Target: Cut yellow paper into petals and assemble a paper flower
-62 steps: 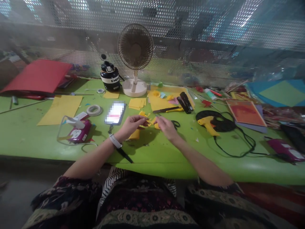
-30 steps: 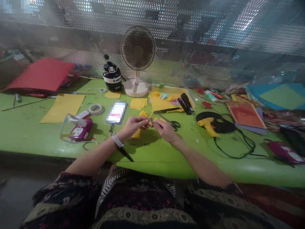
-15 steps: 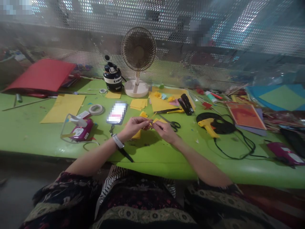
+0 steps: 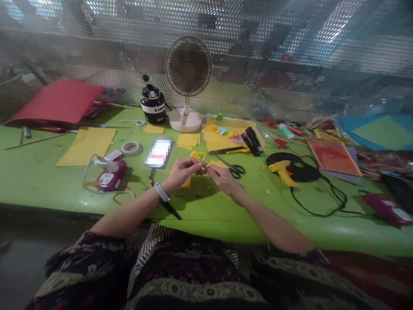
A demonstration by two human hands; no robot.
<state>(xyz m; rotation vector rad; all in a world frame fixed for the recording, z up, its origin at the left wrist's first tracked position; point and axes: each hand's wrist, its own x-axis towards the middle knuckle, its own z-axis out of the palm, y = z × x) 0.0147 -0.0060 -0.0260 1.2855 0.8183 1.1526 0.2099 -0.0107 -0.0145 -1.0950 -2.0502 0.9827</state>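
Observation:
My left hand [image 4: 183, 171] and my right hand [image 4: 222, 176] meet fingertip to fingertip above the table. Both are closed in a pinch on a small piece between them, mostly hidden by the fingers. A thin yellow strip [image 4: 203, 157] shows just above the fingertips; whether it belongs to that piece I cannot tell. Just beyond my left fingers lies a crumpled yellow paper piece [image 4: 194, 154]. Yellow paper [image 4: 218, 164] lies behind my right fingers, beside dark-handled scissors [image 4: 238, 171]. More yellow paper [image 4: 187, 182] shows under my left hand.
A phone [image 4: 158, 152] and a tape roll [image 4: 130, 148] lie left on the green table [image 4: 213, 215]. Behind stand a fan [image 4: 188, 69] and a black bottle [image 4: 152, 105]. A stapler [image 4: 252, 142], cutter [image 4: 238, 150] and yellow glue gun [image 4: 282, 171] with its cord lie right.
My fingers have shifted slightly at the pinch, my right fingertips a little lower and to the left. The thin yellow strip now shows above them. Other things stay put.

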